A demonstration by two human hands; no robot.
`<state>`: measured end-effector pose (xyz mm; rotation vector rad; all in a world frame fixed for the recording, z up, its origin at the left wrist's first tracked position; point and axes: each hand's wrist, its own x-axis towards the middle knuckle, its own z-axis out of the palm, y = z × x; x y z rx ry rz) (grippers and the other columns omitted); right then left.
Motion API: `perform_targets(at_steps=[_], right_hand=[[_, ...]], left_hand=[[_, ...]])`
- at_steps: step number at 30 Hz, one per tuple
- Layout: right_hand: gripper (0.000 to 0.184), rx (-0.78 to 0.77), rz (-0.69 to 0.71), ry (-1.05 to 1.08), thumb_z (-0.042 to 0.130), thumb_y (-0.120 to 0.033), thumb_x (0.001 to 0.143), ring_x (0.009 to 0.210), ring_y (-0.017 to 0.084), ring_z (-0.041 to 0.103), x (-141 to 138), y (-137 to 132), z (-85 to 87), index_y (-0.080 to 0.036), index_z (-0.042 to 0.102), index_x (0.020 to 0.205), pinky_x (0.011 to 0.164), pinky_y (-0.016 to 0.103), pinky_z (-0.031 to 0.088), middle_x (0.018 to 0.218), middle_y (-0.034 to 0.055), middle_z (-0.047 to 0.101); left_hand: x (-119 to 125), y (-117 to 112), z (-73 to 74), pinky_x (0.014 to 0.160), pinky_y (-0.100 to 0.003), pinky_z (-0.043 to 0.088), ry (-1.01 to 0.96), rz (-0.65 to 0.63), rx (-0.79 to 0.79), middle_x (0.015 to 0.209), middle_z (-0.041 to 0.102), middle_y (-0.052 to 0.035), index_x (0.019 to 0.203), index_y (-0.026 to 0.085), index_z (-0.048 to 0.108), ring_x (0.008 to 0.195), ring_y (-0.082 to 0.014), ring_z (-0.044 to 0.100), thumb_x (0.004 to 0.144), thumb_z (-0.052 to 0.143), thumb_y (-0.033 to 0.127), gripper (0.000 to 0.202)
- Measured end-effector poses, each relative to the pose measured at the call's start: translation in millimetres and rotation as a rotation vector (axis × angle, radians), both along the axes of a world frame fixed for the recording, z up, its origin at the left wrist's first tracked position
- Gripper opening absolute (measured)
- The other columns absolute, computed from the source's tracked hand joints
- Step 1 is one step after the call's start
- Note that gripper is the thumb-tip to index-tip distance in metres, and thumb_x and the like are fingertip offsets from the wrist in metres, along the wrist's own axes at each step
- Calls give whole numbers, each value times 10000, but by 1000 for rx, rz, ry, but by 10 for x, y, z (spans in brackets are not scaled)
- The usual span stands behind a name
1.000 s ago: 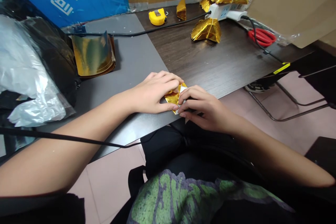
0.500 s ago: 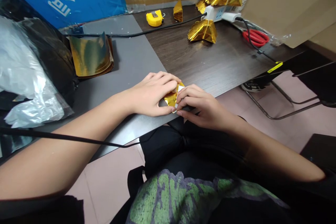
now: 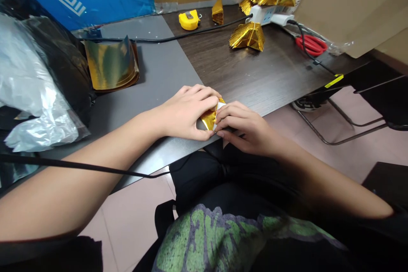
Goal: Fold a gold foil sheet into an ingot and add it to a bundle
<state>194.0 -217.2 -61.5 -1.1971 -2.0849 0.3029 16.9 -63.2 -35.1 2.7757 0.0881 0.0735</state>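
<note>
A small sheet of gold foil paper (image 3: 209,119) with a white underside lies partly folded near the table's front edge. My left hand (image 3: 191,112) presses on it from the left, thumb along the near side and fingers over the far side. From the right, my right hand (image 3: 244,125) pinches the paper's edge with thumb and fingertips. Both thumbs almost meet at the near corner. My fingers hide much of the paper, so its full shape does not show.
A curved stack of gold sheets (image 3: 110,66) stands at left beside plastic bags (image 3: 41,80). Farther back are a yellow tape measure (image 3: 188,20), a folded gold piece (image 3: 217,12), a gold foil bundle (image 3: 247,37), a power strip (image 3: 262,15) and a red cable coil (image 3: 311,45).
Both hands stay on the gold foil paper with hardly any shift. The right fingers have moved very slightly along its edge, and the view has tilted a little.
</note>
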Motion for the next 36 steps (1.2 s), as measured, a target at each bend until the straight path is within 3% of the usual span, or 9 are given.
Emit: perform_targets(at_steps=[17, 36], right_hand=[[108, -9, -42, 21, 670, -119, 921, 962, 208, 661, -39, 11, 28, -190, 621, 987, 937, 427, 521, 948, 40, 708], [29, 177, -5, -91, 696, -163, 930, 1101, 259, 668, -3, -45, -41, -168, 689, 958, 952, 460, 602, 1041, 96, 722]], left_hand=[[-19, 27, -5, 1151, -587, 355, 57, -42, -12, 1546, 462, -120, 1091, 222, 565, 1428, -361, 405, 868, 589, 507, 363], [-20, 33, 12, 1159, -588, 347, 63, -47, -20, 1554, 455, -130, 1142, 215, 571, 1395, -360, 425, 882, 572, 524, 404]])
